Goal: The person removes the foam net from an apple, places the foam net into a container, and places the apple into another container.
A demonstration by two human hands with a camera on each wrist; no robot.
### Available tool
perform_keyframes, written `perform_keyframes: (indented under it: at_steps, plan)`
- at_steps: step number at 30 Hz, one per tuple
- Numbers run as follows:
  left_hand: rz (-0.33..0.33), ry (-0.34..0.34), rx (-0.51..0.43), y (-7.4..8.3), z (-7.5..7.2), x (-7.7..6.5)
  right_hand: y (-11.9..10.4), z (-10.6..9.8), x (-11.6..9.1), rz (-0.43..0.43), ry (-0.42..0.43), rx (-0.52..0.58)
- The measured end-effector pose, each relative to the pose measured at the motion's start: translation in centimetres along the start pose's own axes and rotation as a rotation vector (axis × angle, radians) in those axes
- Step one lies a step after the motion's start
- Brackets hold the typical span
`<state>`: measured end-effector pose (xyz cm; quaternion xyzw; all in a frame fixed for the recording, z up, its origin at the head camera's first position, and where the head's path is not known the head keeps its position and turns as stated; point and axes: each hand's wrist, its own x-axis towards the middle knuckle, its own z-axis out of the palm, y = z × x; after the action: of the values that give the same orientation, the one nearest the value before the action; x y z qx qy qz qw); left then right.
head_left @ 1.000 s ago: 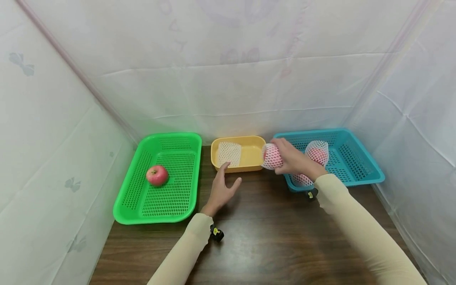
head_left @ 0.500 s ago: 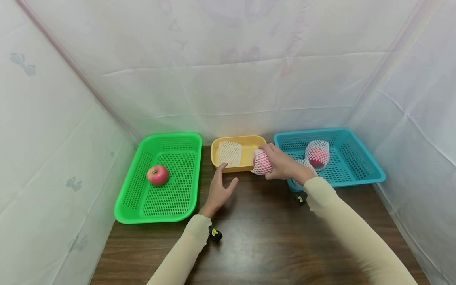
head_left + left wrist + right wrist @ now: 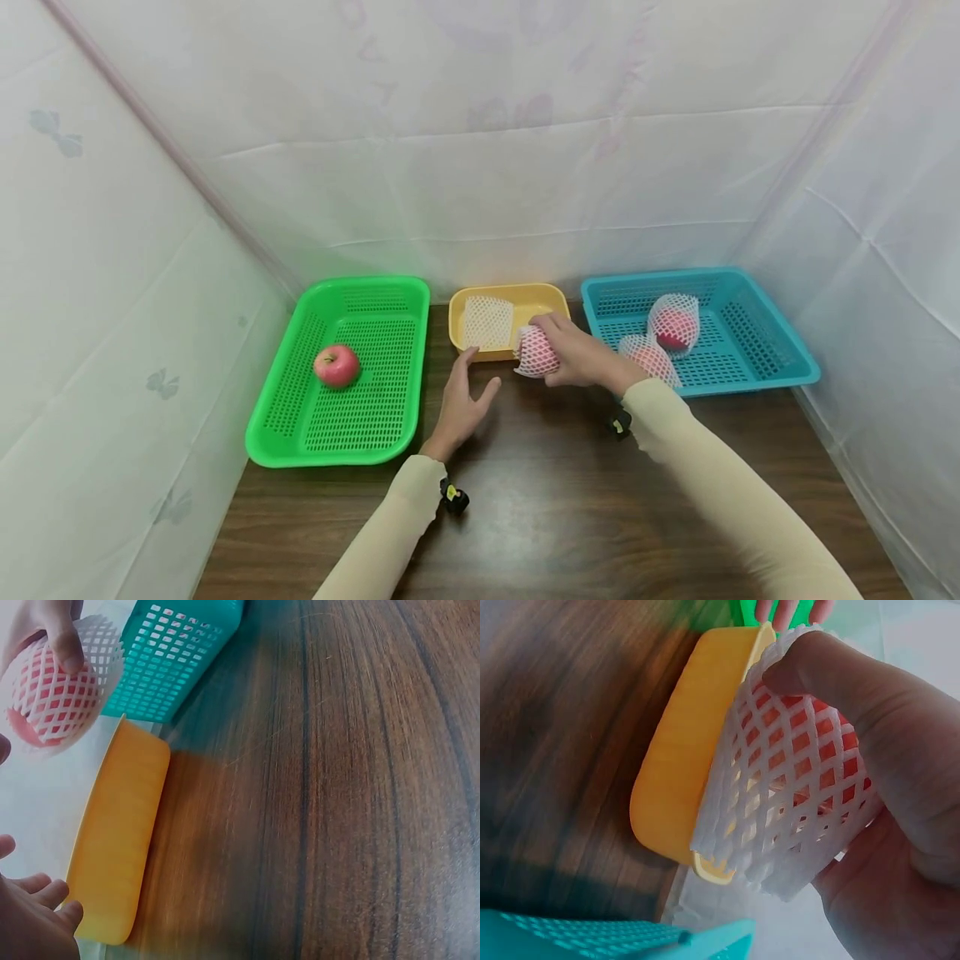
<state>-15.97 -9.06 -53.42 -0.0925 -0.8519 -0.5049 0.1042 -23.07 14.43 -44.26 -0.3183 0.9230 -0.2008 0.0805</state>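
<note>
My right hand (image 3: 573, 352) grips a red apple (image 3: 538, 353) wrapped in a white foam net sleeve (image 3: 780, 787), held up near the front right rim of the yellow tray (image 3: 536, 292). In the right wrist view the thumb lies over the net, whose loose edge sticks out past the fruit. My left hand (image 3: 459, 404) is held with thumb and fingers spread in front of the tray, with nothing in it. Inside the tray lies a flat net sleeve (image 3: 487, 323). A bare apple (image 3: 337, 367) sits in the green basket (image 3: 258, 433) at the left.
At the right stands a blue basket (image 3: 806, 367) with two net-wrapped apples, one (image 3: 673, 325) behind the other (image 3: 649, 360). All the containers stand on a dark wooden table (image 3: 525, 517). White sheeting (image 3: 480, 183) rises behind and along both sides.
My right hand has carried the net-wrapped apple leftward and toward me, from the blue basket's left edge to the yellow tray's front right. The left hand has barely moved.
</note>
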Motion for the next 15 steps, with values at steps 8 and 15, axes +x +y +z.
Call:
perform_keyframes:
  at_steps: [8, 15]
  plan:
    - [-0.005, 0.003, 0.008, 0.2, -0.2, -0.1, -0.7, 1.0, 0.6, 0.006, -0.03, -0.008]
    - [-0.037, 0.01, 0.0, -0.1, -0.3, -0.4, -1.2, 2.3, 1.0, -0.013, -0.034, 0.006]
